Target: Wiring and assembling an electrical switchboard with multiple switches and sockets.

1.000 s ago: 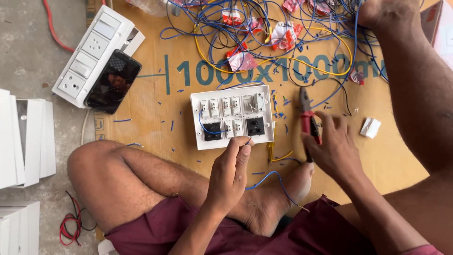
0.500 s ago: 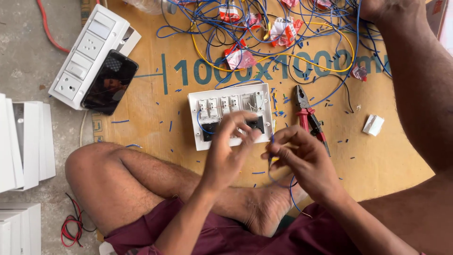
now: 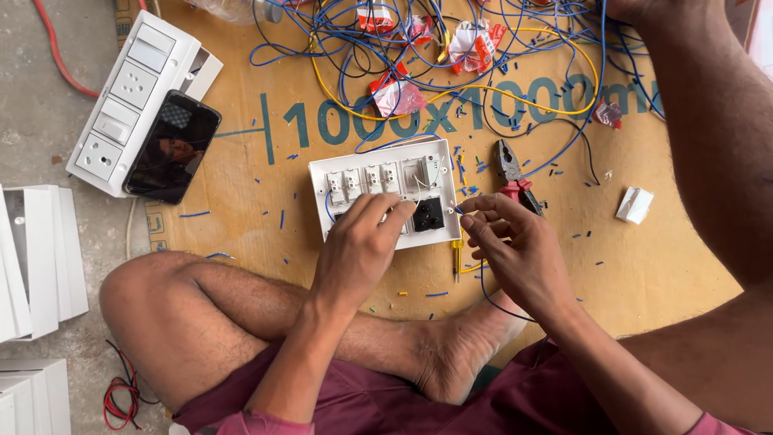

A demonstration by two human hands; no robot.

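— Looking down, what do we see under our hands?

— We see a white switch board [image 3: 385, 192] lying flat on a big sheet of brown cardboard [image 3: 241, 242]. It sits just past our crossed legs, near the middle of the sheet.

— What is our left hand [image 3: 358, 246] doing?

— It rests on the near edge of the switch board. The fingers are curled down on the lower row of parts. We cannot tell if they pinch anything small.

— And our right hand [image 3: 515, 246]?

— It is just beside the right edge of the switch board. The fingertips are pinched on a thin blue wire [image 3: 487, 286]. The wire loops down past the wrist, toward our foot [image 3: 459, 354].

— What lies close by?

— Red-handled pliers [image 3: 514, 173] lie just behind the right hand. A yellow screwdriver [image 3: 456, 256] lies between our two hands. A small white block [image 3: 634, 205] sits farther right, well apart from the hand.

— Where is there room to move?

— We see bare cardboard to the left of the switch board, with only tiny blue wire bits on it. The far side is crowded with a tangle of blue and yellow wires [image 3: 451, 64].

— What is at the edges?

— A long white switch plate [image 3: 133, 93] with a black phone [image 3: 171, 147] leaning on it hangs over the left edge of the cardboard. White boxes [image 3: 36, 258] stand on the grey floor at the far left. Another person's leg [image 3: 717, 145] runs along the right side.
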